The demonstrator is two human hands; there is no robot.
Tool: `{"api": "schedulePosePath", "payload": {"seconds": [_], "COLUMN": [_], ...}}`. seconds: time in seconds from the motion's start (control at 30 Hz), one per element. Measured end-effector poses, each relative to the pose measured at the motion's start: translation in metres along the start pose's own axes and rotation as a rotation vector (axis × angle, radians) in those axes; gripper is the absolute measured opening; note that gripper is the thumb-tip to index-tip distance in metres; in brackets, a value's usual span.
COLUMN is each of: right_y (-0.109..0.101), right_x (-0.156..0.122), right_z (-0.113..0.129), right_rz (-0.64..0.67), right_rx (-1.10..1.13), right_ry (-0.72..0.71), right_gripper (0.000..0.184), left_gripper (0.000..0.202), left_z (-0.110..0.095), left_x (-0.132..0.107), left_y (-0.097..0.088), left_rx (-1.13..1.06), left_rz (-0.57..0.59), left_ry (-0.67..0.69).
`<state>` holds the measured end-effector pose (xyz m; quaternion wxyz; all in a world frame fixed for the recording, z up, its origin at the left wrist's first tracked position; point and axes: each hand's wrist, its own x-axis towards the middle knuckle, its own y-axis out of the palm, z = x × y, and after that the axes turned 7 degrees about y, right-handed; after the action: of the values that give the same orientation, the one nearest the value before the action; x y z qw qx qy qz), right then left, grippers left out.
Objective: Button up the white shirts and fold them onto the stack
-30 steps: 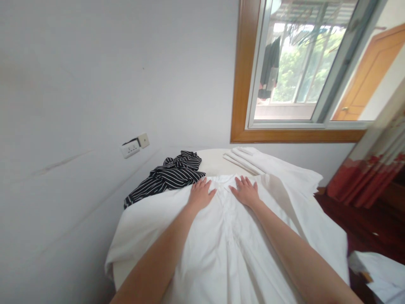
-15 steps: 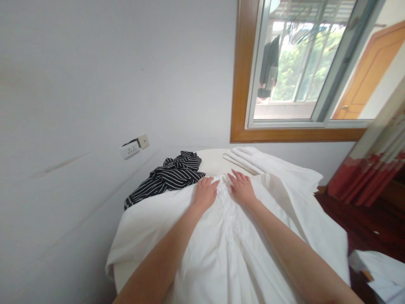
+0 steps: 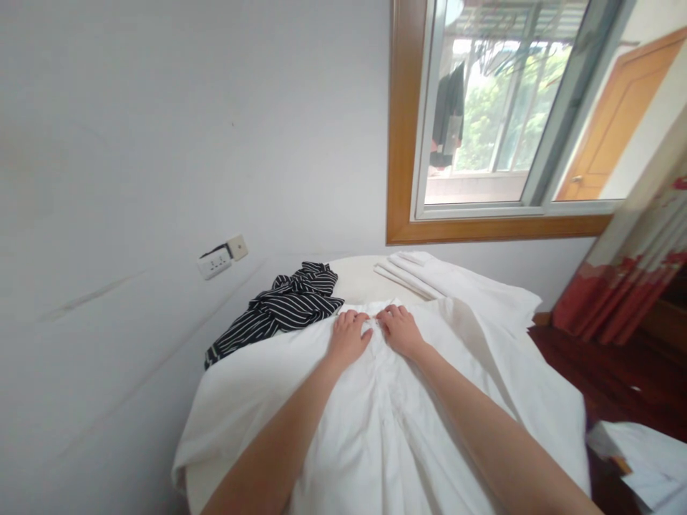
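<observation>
A white garment (image 3: 386,436) lies spread over a round table (image 3: 357,279). Both my hands rest at its far edge, side by side and almost touching. My left hand (image 3: 348,337) has its fingers bent down onto the cloth's top edge. My right hand (image 3: 398,330) is curled the same way, pinching the cloth where the two sides meet. A crumpled black-and-white striped garment (image 3: 284,306) lies just beyond and to the left of my left hand. A folded stack of white cloth (image 3: 461,286) sits behind my right hand.
The table stands against a grey wall with a socket plate (image 3: 215,259) at the left. A wood-framed window (image 3: 483,227) is behind it. A red patterned curtain (image 3: 617,293) hangs at the right over a dark floor, and more white cloth (image 3: 644,458) lies low at the right.
My hands have slid inward and forward along the white garment. They went from lying flat and apart to meeting at its top edge with fingers curled.
</observation>
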<state>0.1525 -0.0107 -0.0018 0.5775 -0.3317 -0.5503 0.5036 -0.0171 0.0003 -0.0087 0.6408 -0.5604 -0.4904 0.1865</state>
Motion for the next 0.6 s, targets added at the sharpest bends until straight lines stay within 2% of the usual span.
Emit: {"api": "schedulePosePath", "payload": {"seconds": [0.2,0.33,0.4,0.6], "right_y": [0.004,0.003,0.002,0.004], "right_x": [0.005,0.004,0.004,0.005], "right_z": [-0.003,-0.004,-0.004,-0.006], "right_rz": [-0.032,-0.011,0.006,-0.019], "right_rx": [0.092,0.156,0.166,0.242], "right_ry": [0.011,-0.034,-0.039,0.012], "right_gripper": [0.026,0.041,0.044,0.031], "left_gripper": [0.021,0.036,0.038,0.025], "left_z": [0.003,0.002,0.0,-0.002], "left_x": [0.0,0.0,0.0,-0.002], "left_y": [0.001,-0.002,-0.004,-0.01], "left_rx": [-0.053,-0.062,-0.069,-0.122], "left_rz": [-0.041,-0.036,-0.035,-0.023], "left_ry": [-0.007,0.011,0.013,0.095]}}
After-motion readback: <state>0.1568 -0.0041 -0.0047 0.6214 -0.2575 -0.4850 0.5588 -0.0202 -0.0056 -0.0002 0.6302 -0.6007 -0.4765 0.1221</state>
